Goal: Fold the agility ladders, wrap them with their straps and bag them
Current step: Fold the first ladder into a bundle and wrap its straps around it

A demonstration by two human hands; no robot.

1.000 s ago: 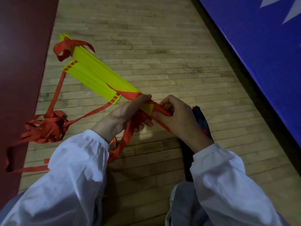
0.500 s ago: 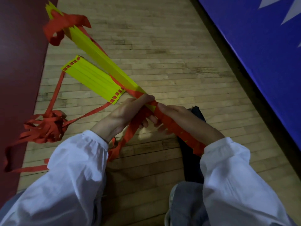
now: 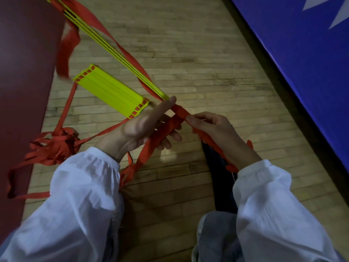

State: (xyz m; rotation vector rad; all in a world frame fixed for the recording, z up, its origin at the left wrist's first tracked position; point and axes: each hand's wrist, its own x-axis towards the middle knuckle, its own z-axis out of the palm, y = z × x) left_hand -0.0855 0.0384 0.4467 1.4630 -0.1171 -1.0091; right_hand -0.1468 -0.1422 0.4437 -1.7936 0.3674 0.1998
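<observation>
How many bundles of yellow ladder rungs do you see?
2. The flat bundle lies on the floor. The raised bundle is gripped at its strap-wrapped near end by the left hand and right hand; its far end runs off the top edge. More could be out of view.

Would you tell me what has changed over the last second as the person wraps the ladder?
The held rung bundle swung up, its far end rising leftward out of frame. The right hand shifted to lie along the strap-wrapped near end, pinching the red strap. The left hand still grips the bundle; the flat rung stack and strap tangle stayed put.
</observation>
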